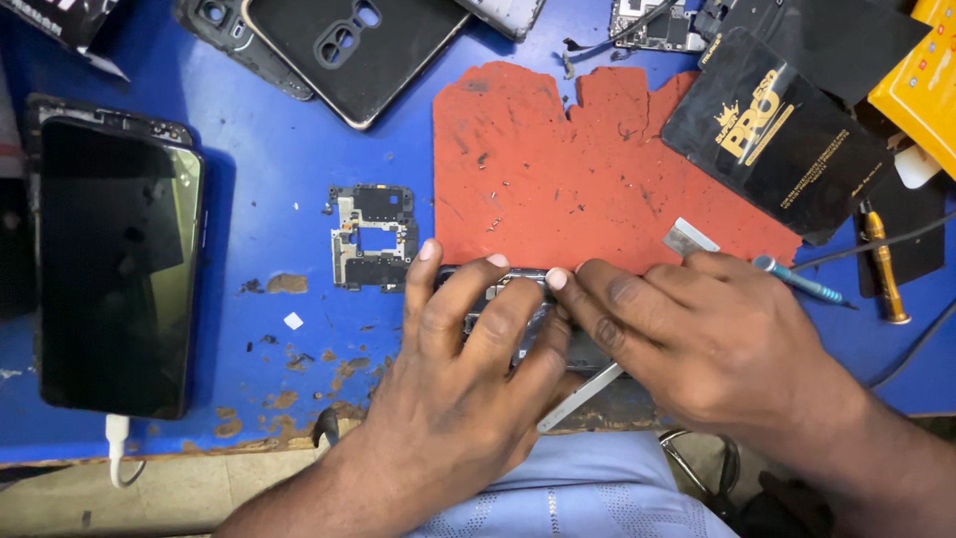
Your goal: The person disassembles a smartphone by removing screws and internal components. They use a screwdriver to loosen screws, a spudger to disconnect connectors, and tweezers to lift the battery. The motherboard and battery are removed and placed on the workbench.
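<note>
A: Both hands down at the near edge of the table (249, 130). Left hand (468, 369) lies flat, fingers spread and pressing on a dark phone (498, 284). Right hand (712, 334) presses its far edge and seems to pinch a thin metal pry tool (583, 397)

B: Where's the phone exactly?

A: Half on the red mat (578, 159), half on blue table, mostly hidden under the fingers

B: Handling?

A: Looks light, stiff and thin, probably fragile and slippery; best held by the long side edges, not the middle

B: Room around?

A: Tight. Loose circuit frame (372, 237) just left, big phone (115, 264) farther left, black packet (772, 130) and screwdrivers (802, 282) right. Table edge is close under the wrists; the mat's middle has the open space
</note>
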